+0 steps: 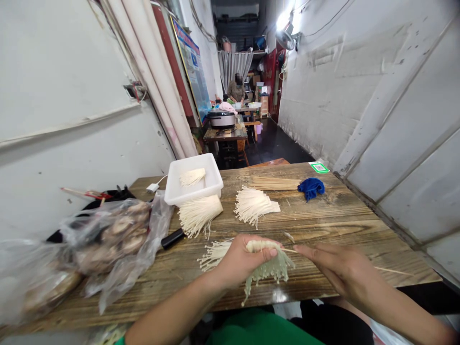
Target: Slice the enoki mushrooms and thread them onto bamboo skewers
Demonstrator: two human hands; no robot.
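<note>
My left hand point(247, 258) is closed around a bunch of enoki mushrooms point(271, 269), whose thin stems and caps hang down over the table's front edge. From the right, my right hand point(334, 263) grips a thin wooden skewer point(393, 271). Its front end meets the base of the held bunch; how deep it goes in is hidden. Behind my left hand lies another enoki bunch point(214, 254), partly covered by the hand. Two more, a left bunch point(201, 213) and a right bunch point(254, 205), rest farther back on the wooden table point(323, 223).
A white plastic tub point(170, 189) holds a piece of enoki. Loose skewers point(275, 183) lie beside a blue cloth point(311, 188). Clear bags of brown mushrooms point(124, 230) fill the left side, near a black handle point(173, 238). Far back, a person point(236, 90) stands at another table.
</note>
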